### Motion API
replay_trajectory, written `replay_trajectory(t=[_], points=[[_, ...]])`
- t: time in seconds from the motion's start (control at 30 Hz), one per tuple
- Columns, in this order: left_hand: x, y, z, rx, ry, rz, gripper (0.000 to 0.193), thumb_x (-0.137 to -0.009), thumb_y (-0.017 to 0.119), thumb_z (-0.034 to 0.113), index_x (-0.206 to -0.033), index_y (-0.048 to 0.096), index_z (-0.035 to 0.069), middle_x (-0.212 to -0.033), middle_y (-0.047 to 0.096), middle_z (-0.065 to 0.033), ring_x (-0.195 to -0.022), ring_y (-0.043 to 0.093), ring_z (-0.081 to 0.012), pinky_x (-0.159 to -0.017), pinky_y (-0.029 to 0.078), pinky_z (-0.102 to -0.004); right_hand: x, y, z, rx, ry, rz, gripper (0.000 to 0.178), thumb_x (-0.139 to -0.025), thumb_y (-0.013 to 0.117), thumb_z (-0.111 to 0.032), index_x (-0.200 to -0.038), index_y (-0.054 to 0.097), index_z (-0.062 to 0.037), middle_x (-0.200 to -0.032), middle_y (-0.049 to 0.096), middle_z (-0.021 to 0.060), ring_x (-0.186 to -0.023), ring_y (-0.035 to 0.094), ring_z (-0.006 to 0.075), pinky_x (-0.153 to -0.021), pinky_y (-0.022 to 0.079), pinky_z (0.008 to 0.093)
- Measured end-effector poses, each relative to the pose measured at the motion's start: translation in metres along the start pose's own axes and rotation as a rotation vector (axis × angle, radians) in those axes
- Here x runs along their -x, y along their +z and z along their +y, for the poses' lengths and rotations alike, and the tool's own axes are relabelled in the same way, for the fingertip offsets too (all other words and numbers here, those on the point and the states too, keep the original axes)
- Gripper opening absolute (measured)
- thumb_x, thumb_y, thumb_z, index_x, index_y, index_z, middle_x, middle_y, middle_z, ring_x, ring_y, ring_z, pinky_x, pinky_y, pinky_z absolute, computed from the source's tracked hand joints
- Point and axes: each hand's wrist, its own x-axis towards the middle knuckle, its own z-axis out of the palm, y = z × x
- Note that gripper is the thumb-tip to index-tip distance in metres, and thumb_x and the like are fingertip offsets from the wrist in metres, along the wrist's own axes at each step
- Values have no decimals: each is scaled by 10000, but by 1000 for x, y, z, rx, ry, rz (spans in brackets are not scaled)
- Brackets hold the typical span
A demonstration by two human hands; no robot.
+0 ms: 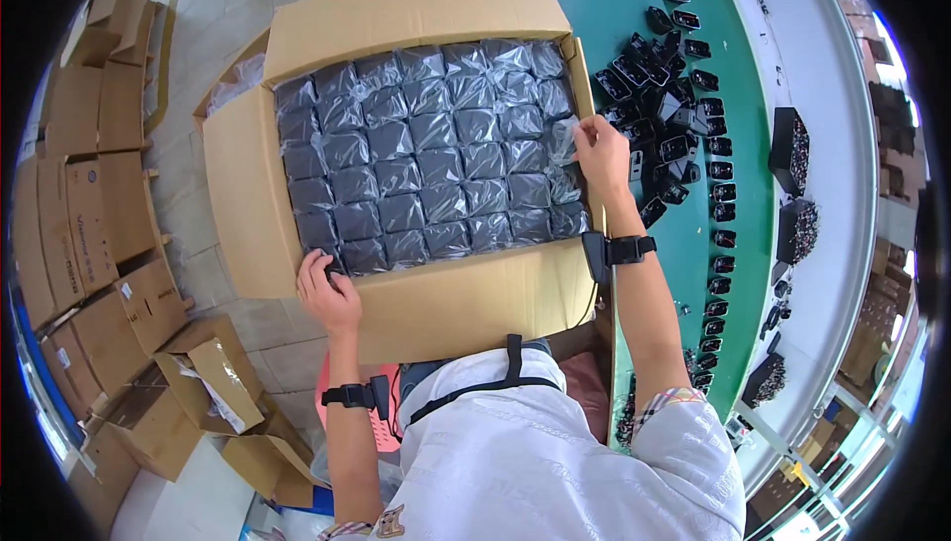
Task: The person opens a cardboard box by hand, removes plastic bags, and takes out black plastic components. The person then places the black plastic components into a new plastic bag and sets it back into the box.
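Note:
A large open cardboard box (451,308) stands in front of me, its flaps folded outward. Rows of dark, block-shaped pieces in clear plastic bags (444,199) fill it. At the box's near left corner, my left hand (329,293) rests with thumb and fingers apart, its fingertips touching the edge of the corner bagged piece (364,256). My right hand (604,160) is at the right side of the box, thumb and fingers pinched on the clear plastic bag (562,143) of a piece there. The fingertips partly hide that hold.
To the right runs a green-topped workbench (733,75) with a heap of black devices (644,70) and a long line of similar ones. Black trays (790,152) of small parts lie beyond it. Cardboard cartons (84,234) stack up at left, above a tiled floor (203,194).

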Motion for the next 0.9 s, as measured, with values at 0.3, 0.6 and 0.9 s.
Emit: replay_trajectory(t=[0.3,0.6,0.9], points=[[3,2,-2,8,-1,17,244,-770,519,54,-996,612,45,-1138,621,-129,-1046,567,-349,-919,423,-434,-1,-17,-6,-314,219,-74,157,-908,621,-118,-966,641,27,-801,703,82,-619,683,138,-564,493,232],[4,1,-4,6,1,17,232,-785,517,52,-999,605,54,-1131,616,-119,-1050,564,-342,-925,417,-430,8,-36,8,-474,228,-229,151,-923,601,-84,-1022,629,26,-831,694,66,-707,650,96,-617,496,221],[5,2,-2,4,13,26,220,-778,522,44,-981,608,53,-1124,615,-116,-1046,566,-338,-911,422,-432,-32,-18,-21,250,-123,-171,305,-817,722,-245,-1040,671,-42,-791,692,127,-714,685,274,-662,527,337]])
